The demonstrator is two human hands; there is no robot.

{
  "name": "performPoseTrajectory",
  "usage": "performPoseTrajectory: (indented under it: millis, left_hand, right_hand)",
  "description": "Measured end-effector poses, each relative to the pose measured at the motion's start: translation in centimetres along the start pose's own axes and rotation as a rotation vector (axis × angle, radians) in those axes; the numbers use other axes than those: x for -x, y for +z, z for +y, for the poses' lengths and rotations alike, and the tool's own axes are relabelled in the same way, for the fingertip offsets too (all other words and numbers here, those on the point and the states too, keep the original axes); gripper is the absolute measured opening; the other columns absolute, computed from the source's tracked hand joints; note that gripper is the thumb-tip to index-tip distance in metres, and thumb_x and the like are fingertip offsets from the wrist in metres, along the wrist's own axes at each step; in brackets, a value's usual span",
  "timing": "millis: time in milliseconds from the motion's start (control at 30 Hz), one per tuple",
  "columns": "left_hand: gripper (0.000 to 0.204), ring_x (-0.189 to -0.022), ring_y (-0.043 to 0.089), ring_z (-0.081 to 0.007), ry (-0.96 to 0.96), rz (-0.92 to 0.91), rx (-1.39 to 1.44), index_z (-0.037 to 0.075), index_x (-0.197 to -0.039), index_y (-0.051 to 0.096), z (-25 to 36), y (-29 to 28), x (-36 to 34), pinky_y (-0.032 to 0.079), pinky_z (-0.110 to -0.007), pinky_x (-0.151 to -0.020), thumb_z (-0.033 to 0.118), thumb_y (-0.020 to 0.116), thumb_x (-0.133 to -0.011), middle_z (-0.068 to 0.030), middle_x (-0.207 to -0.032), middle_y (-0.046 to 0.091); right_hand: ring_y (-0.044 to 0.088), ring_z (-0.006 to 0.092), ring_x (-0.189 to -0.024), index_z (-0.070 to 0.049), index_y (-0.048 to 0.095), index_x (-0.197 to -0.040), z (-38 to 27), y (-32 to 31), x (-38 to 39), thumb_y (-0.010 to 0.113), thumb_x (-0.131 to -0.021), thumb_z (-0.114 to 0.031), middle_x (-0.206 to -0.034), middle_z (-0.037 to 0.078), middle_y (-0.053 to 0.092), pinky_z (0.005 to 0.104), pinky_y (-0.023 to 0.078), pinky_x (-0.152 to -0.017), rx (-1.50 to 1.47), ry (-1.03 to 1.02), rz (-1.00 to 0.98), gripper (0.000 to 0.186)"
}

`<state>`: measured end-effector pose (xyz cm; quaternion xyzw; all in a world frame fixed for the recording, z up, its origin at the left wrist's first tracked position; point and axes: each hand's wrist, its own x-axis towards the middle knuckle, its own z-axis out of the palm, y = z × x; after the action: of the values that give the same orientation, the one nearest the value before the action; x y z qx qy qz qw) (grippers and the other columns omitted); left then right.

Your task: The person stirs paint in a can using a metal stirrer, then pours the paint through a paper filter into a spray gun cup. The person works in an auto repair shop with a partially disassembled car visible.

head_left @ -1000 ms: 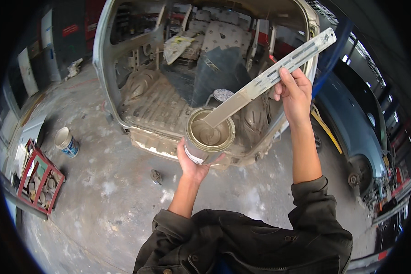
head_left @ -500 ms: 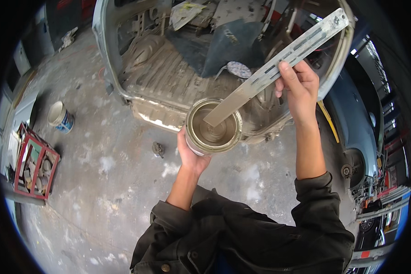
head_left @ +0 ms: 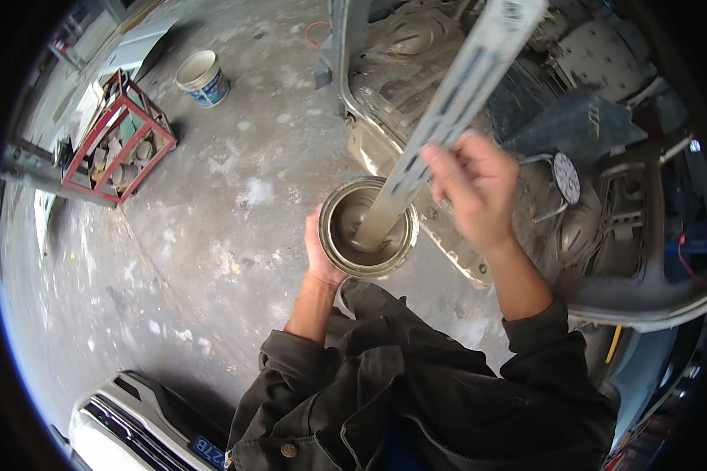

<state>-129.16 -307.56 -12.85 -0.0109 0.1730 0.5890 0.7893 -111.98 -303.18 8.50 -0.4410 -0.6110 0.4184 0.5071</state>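
While the open tin (head_left: 367, 272) sits over the person's lap side, well above the floor, the left hand (head_left: 316, 248) cups its wall, most of the fingers hidden behind it. Grey-brown paint (head_left: 344, 226) lines the inside, and the lower end of a long slotted strip (head_left: 453, 104) dips into it. The right hand (head_left: 477, 187), blurred, pinches this strip between thumb and fingers. Half a second ago the strip leaned farther right; now it stands steeper, and the right hand has come closer to the tin. The view has swung too: the stripped vehicle body (head_left: 377, 141) has shifted rightward, the bucket (head_left: 199, 72) and red-framed cart (head_left: 145, 118) inward, and a white car front (head_left: 102, 436) appears at lower left.
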Motion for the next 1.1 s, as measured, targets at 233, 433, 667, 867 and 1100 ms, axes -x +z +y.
performPoseTrajectory:
  millis: [233,433,667,867,1100]
  left_hand:
    - [0.051,-0.11,0.066,-0.0275,0.027,0.122,0.049,0.005,-0.127,0.065,4.1,0.0,-6.0,0.053,-0.044,-0.102,0.043,0.041,-0.103,-0.0112,-0.121,0.07]
    - [0.044,-0.106,0.067,-0.0255,-0.111,0.143,0.121,0.006,-0.119,0.067,6.6,-3.2,-9.6,0.054,-0.044,-0.099,0.041,0.044,-0.103,-0.0091,-0.114,0.072]
    - [0.061,-0.114,0.065,-0.0311,-0.24,-0.003,0.079,-0.001,-0.138,0.056,10.6,-7.9,-10.0,0.051,-0.045,-0.103,0.045,0.042,-0.101,-0.0164,-0.128,0.067]
    - [0.067,-0.113,0.067,-0.0402,-0.187,0.178,-0.095,-0.004,-0.143,0.049,14.9,-17.3,-10.8,0.059,-0.055,-0.095,0.048,0.049,-0.102,-0.0311,-0.127,0.062]
    - [0.062,-0.118,0.056,-0.0594,-0.354,-0.014,0.207,0.009,-0.147,0.047,22.5,-30.0,-10.2,0.058,-0.068,-0.087,0.055,0.048,-0.105,-0.0328,-0.139,0.05]
  right_hand:
    - [0.055,0.0075,-0.056,-0.001,0.065,-0.089,1.1,-1.3,-8.6,0.068,-0.1,-0.012,-0.076,0.004,0.066,0.0239,0.043,-0.05,-0.27,-0.108,0.255,0.016]
    - [0.057,0.0093,-0.057,-0.003,0.063,-0.084,3.1,0.9,-9.6,0.07,-0.099,-0.013,-0.075,0.004,0.066,0.0246,0.045,-0.051,-0.266,0.003,0.365,0.02]
    - [0.069,0.011,-0.069,0.004,0.07,-0.098,7.8,10.2,-8.5,0.073,-0.09,0.006,-0.087,0.012,0.075,0.023,0.054,-0.059,-0.061,0.158,-0.015,0.009]
    - [0.071,0.0149,-0.095,0.003,0.067,-0.119,18.2,11.8,-6.1,0.07,-0.093,0.001,-0.11,0.009,0.074,0.0269,0.057,-0.081,-0.122,0.432,0.0,0.025]
    - [0.071,0.012,-0.086,-0.003,0.072,-0.114,54.2,8.0,10.8,0.079,-0.09,-0.02,-0.1,0.005,0.075,0.0296,0.057,-0.074,0.022,1.242,0.314,0.03]
